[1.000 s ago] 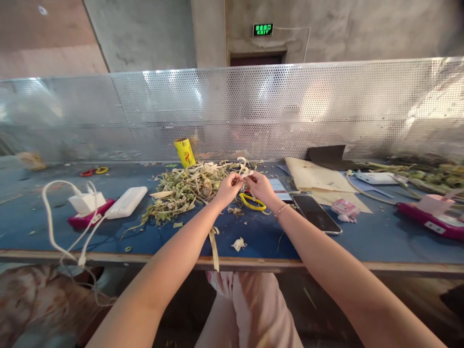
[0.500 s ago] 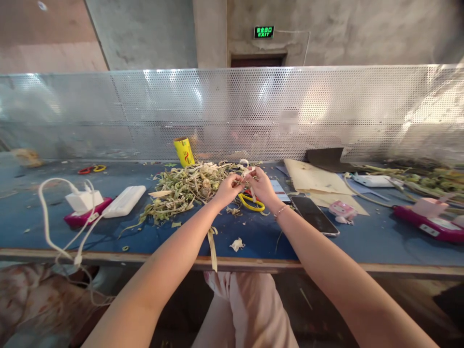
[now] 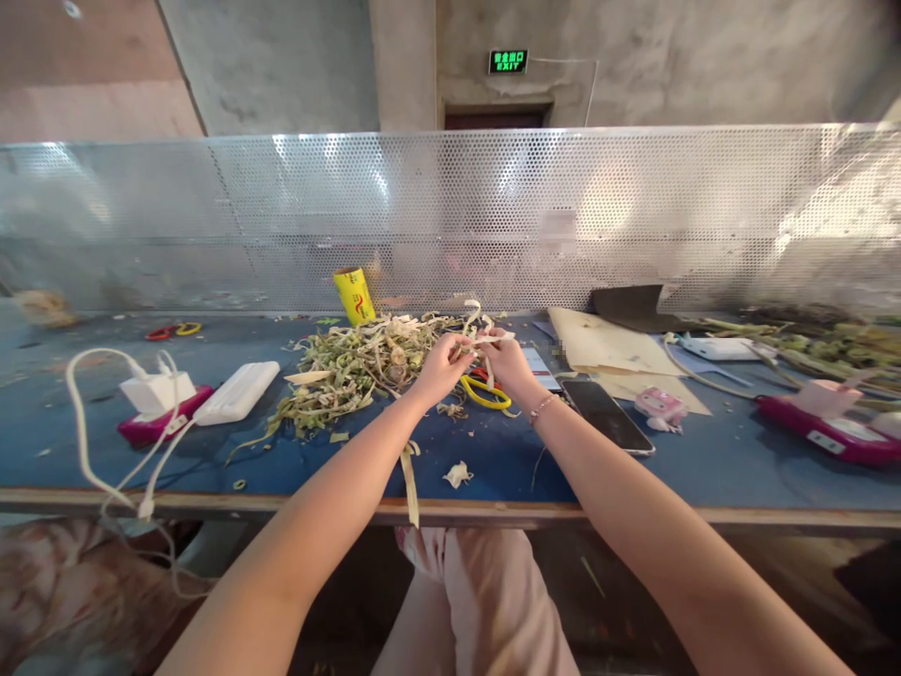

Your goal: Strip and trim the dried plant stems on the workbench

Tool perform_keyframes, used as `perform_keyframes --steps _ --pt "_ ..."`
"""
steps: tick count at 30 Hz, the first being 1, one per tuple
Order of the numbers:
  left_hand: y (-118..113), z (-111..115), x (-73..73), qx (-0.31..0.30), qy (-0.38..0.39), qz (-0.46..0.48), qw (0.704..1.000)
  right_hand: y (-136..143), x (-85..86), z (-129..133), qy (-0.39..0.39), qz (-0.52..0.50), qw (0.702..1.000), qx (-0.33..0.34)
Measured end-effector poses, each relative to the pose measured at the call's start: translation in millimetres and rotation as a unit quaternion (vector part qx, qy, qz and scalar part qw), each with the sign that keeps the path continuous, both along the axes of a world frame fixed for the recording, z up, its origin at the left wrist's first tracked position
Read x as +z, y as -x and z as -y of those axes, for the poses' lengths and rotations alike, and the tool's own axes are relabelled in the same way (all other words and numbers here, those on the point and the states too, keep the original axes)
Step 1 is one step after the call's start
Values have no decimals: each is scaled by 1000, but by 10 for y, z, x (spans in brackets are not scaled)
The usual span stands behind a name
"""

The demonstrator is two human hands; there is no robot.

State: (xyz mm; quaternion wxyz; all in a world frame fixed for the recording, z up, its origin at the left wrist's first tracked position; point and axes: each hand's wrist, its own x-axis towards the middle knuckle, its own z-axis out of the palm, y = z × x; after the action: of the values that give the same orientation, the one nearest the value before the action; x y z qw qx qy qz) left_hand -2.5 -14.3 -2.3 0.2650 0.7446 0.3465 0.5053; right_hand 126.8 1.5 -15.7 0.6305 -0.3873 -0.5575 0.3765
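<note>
A pale, curling plant strip (image 3: 473,310) is pinched between both hands above the middle of the table. My left hand (image 3: 446,366) closes its fingertips on it from the left. My right hand (image 3: 508,362) grips it from the right, with one pale end sticking out over the fingers and another hanging below. Just under my right hand lie scissors with yellow and red handles (image 3: 487,394), partly covered by it. Left of my hands spreads a heap of dried green and pale plant strips (image 3: 352,371).
A yellow tube (image 3: 354,296) stands behind the heap. Left are a white power bank (image 3: 237,392), cables and a magenta power strip (image 3: 133,430). Right lie a phone (image 3: 606,416), a pink toy (image 3: 660,408) and brown paper (image 3: 605,343). A perforated metal screen (image 3: 282,216) closes the back.
The pale strip has shifted in my fingers: its curl stands higher and one end now points right over my right hand. Both hands stay in nearly the same place.
</note>
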Motion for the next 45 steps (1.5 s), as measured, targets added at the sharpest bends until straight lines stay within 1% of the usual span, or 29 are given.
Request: perform_keyframes --steps 2,3,6,9,14,18,20,22,24,26,28,30,33,36,38,40,42,45 --pt "-11 4 -5 -34 -9 12 999 -2 -20 -17 -1 -6 1000 29" --pt "-14 7 -5 -52 -2 20 998 -1 -27 -23 -1 -7 999 41" --pt "-12 20 6 -86 46 52 994 12 -36 -25 1 -14 999 51" --pt "-1 27 23 -77 68 73 992 26 -21 6 -5 -17 998 53" --pt "8 -16 22 -48 55 97 993 35 38 88 -24 31 999 38" --pt "11 -98 -3 -51 90 159 982 36 77 111 -26 58 997 46" --pt "21 -128 -3 -58 123 206 969 25 86 117 -59 92 993 39" --pt "36 -138 10 -70 152 251 953 2 90 129 -117 142 983 -1" --pt "52 -132 33 -83 176 284 939 -28 95 144 -175 185 966 -51" --pt "61 -119 54 -99 192 308 926 -55 105 160 -214 211 950 -79" --pt "64 -113 65 -107 202 322 919 -69 120 176 -245 231 939 -77" --pt "64 -117 59 -100 200 321 920 -64 139 196 -269 250 928 -63" --pt "70 -135 27 -70 167 287 941 -33 172 246 -281 266 920 -62" --pt "88 -148 -8 -29 93 194 976 -5 200 298 -258 259 927 -83" --pt "103 -153 -20 -2 48 127 991 3 210 313 -222 245 939 -96" --pt "119 -154 -20 16 5 85 996 2 208 304 -177 213 956 -95" --pt "134 -151 -9 23 -60 54 996 -1 199 275 -143 158 974 -75" --pt "153 -136 21 25 -176 -23 984 -3 185 232 -130 84 987 -37"
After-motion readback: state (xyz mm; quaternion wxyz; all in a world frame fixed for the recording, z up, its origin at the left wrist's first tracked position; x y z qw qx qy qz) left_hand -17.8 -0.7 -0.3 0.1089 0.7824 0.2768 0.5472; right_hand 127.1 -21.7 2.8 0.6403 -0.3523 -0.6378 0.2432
